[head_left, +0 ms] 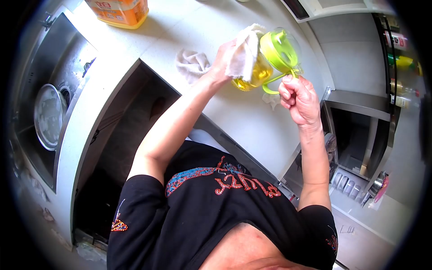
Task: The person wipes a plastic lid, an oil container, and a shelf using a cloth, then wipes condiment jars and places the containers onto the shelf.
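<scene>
An oil pot with a lime-green lid and handle (280, 50) is held tilted above the white counter, with yellow oil inside its clear body. My right hand (299, 96) grips the green handle, fingers curled. My left hand (222, 59) is wrapped in and closed on a pale cloth (245, 53), which presses against the side of the pot. Part of the left fingers is hidden under the cloth. A second crumpled cloth (192, 64) lies on the counter just left of my left wrist.
A large orange jug (120, 12) stands at the back of the counter (240, 123). To the left, a metal sink (74, 42) holds a round metal basin (48, 117). On the right are a dark rack with bottles (398, 63) and an open drawer with utensils (348, 186).
</scene>
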A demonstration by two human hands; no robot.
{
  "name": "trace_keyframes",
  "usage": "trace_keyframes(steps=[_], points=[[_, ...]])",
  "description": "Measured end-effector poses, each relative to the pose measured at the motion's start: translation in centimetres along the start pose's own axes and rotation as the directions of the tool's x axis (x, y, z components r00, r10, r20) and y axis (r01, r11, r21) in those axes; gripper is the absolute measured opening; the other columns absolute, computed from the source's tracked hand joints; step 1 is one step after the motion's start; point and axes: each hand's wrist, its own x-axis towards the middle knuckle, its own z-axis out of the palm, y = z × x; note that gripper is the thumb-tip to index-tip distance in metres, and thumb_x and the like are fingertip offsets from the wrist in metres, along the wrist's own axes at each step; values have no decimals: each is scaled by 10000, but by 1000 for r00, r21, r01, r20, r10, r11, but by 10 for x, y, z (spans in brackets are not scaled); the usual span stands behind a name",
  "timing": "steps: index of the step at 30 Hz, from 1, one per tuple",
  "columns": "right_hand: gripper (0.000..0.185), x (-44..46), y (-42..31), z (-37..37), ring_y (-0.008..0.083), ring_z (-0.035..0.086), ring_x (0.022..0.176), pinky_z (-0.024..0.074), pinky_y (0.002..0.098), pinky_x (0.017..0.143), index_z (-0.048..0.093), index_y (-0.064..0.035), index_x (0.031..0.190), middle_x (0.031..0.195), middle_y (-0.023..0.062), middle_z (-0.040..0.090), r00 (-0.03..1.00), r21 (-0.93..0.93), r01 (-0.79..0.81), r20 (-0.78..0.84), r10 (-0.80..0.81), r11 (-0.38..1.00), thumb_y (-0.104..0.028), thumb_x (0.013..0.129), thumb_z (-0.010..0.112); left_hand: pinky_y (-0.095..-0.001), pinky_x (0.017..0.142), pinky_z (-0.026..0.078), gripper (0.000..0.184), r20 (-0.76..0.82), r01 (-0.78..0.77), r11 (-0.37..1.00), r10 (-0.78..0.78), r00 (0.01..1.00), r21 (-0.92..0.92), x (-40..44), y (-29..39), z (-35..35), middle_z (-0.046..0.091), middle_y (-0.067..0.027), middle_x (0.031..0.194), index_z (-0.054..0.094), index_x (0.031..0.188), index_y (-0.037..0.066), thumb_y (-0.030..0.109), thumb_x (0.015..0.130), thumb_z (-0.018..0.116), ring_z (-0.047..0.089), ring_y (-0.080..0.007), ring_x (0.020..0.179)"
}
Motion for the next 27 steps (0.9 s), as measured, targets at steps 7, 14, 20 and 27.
trace_keyframes(steps=[7,14,20,27], points=[[110,0,-2,-11,45,378,529,304,198,495,577,-57,795,591,-17,469,968,-164,249,65,-241,955,-159,831,555,-360,822,426,350,102,-194,258,330,939,947,3,12,-37,567,-176,1016,582,1020,22,282,786,554,520,-329,962],[142,8,-1,-1,29,373,557,270,176,505,601,-57,897,641,-53,468,925,-183,380,108,-365,907,-190,852,579,-352,713,443,306,-169,-35,545,319,933,837,-2,58,-14,530,-131,859,572,976,49,249,752,635,535,-258,778],[154,12,-6,3,36,377,564,273,183,506,583,-52,918,652,-57,444,906,-132,423,96,-413,897,-196,864,565,-283,672,455,343,-170,-62,639,296,940,767,-9,72,-15,535,-85,873,556,995,14,226,747,662,546,-188,734],[180,20,-28,23,34,365,562,278,177,511,579,-39,889,641,-54,440,867,-265,498,125,-483,826,-217,872,561,-263,826,431,356,-164,-23,996,37,986,85,4,88,6,567,-54,1063,521,1144,11,267,902,472,533,-129,938]])
